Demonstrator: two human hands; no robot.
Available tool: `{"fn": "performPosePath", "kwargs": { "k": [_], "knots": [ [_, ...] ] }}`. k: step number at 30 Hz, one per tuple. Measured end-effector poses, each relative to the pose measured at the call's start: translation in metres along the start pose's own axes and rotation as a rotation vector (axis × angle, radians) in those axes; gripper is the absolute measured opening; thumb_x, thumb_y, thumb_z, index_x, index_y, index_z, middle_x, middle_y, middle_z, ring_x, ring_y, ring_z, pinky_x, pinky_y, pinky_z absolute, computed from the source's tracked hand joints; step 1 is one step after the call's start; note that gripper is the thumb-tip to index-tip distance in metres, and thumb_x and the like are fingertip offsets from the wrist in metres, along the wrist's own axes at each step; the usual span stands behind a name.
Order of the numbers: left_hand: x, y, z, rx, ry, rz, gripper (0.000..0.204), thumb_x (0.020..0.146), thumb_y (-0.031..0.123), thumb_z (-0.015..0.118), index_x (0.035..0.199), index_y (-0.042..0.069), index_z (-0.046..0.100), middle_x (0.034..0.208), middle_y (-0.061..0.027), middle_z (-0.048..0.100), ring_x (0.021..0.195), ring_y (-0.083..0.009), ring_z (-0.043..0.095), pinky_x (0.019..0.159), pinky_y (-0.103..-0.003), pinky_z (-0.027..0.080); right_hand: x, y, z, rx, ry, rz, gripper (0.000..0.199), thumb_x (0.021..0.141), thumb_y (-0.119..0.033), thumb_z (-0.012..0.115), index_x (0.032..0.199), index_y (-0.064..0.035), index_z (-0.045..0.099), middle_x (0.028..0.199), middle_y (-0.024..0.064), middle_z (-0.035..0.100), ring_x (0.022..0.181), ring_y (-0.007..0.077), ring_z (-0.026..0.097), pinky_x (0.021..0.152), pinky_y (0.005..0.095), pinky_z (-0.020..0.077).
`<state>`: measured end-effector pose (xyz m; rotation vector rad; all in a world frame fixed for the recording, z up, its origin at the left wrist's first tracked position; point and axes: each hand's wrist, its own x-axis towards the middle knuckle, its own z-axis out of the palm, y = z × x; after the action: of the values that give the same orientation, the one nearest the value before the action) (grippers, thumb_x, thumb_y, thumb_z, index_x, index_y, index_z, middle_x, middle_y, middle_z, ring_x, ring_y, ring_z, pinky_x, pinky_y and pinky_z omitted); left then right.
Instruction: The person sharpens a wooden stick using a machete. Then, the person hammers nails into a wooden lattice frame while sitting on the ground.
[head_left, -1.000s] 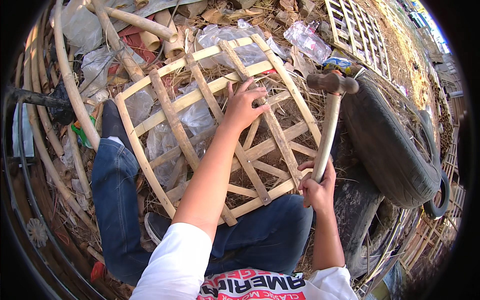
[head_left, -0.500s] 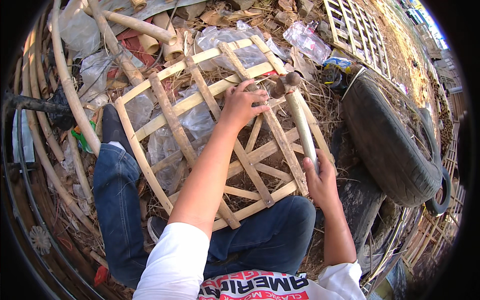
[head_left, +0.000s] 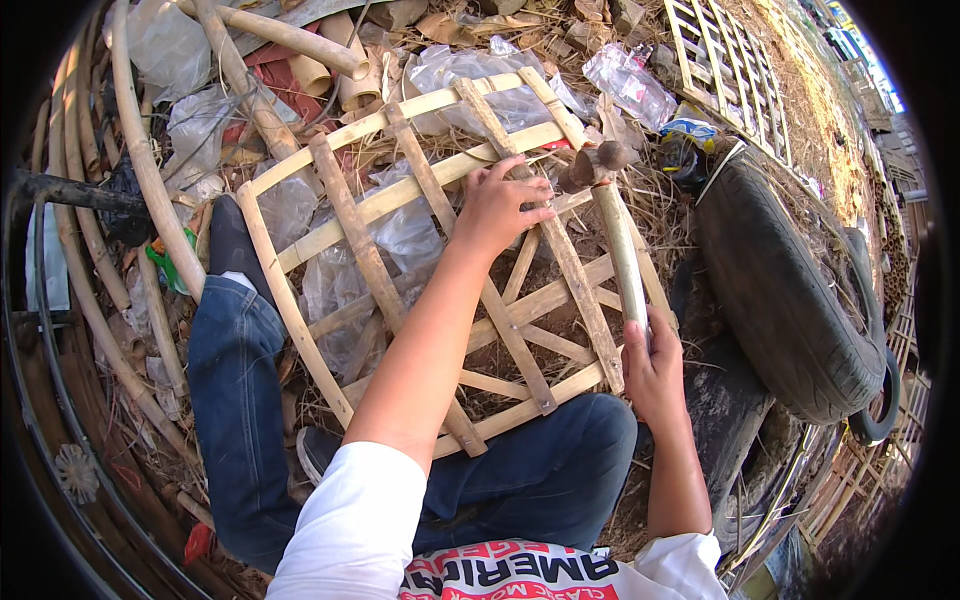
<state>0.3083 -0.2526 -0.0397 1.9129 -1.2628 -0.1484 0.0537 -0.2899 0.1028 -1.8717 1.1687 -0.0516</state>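
Head view: the left hand (head_left: 500, 208) lies on the upper part of a slatted wooden frame (head_left: 350, 215) in the middle of the frame. Its fingers are bent and slightly spread across one slat (head_left: 572, 265); whether they pinch anything small against it, I cannot tell. The right hand (head_left: 655, 372), right of centre, is wrapped round the lower end of a hammer (head_left: 622, 250), with the thumb pressed along the handle. The hammer's head points toward the top of the picture, just beside the left fingertips; I cannot tell if it touches the wood. The slatted frame sits tilted, its lower edge against the person's jeans (head_left: 540, 455) at bottom centre.

A black tyre (head_left: 790, 300) stands at the right, with a second lattice (head_left: 680, 45) at the upper right. Long poles (head_left: 140, 160) curve down the left side, and a clear plastic bag (head_left: 628, 82) lies on the ground above and right of the hammer. A dark shoe (head_left: 238, 240) shows left of the slatted frame, near a green wrapper (head_left: 180, 268).
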Motion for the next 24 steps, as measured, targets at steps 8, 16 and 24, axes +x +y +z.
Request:
{"fn": "performPosePath", "kwargs": {
  "k": [8, 16, 24],
  "knots": [
    [0.000, 0.001, 0.000, -0.013, -0.014, -0.049, 0.030, 0.076, 0.042, 0.074, 0.092, 0.017, 0.076, 0.115, 0.0035, 0.069, 0.131, -0.0198, 0.041, 0.104, -0.050, 0.028, -0.003, 0.003, 0.001, -0.087, 0.042, -0.144, 0.031, 0.099, -0.022, 0.052, 0.122, -0.0014, 0.054, 0.086, 0.0208, 0.066, 0.082, 0.0270, 0.067, 0.075, 0.0373, 0.0494],
    [0.002, -0.001, 0.002, 0.064, -0.031, -0.091, 0.034, 0.074, 0.048, 0.073, 0.088, 0.017, 0.077, 0.114, 0.0023, 0.069, 0.130, -0.0207, 0.042, 0.101, -0.047, 0.029, 0.005, -0.010, -0.003, -0.208, -0.010, -0.084, 0.032, 0.098, -0.025, 0.053, 0.120, -0.0007, 0.054, 0.089, 0.0225, 0.066, 0.085, 0.0330, 0.067, 0.076, 0.0395, 0.0488],
    [-0.001, -0.002, 0.003, 0.026, 0.025, -0.055, 0.032, 0.073, 0.046, 0.074, 0.089, 0.018, 0.077, 0.109, 0.0005, 0.070, 0.126, -0.0213, 0.044, 0.098, -0.046, 0.029, 0.004, -0.003, 0.007, -0.237, 0.026, -0.196, 0.028, 0.098, -0.021, 0.054, 0.116, -0.0001, 0.055, 0.071, 0.0183, 0.063, 0.067, 0.0273, 0.066, 0.061, 0.0376, 0.0479]
  ]
}}
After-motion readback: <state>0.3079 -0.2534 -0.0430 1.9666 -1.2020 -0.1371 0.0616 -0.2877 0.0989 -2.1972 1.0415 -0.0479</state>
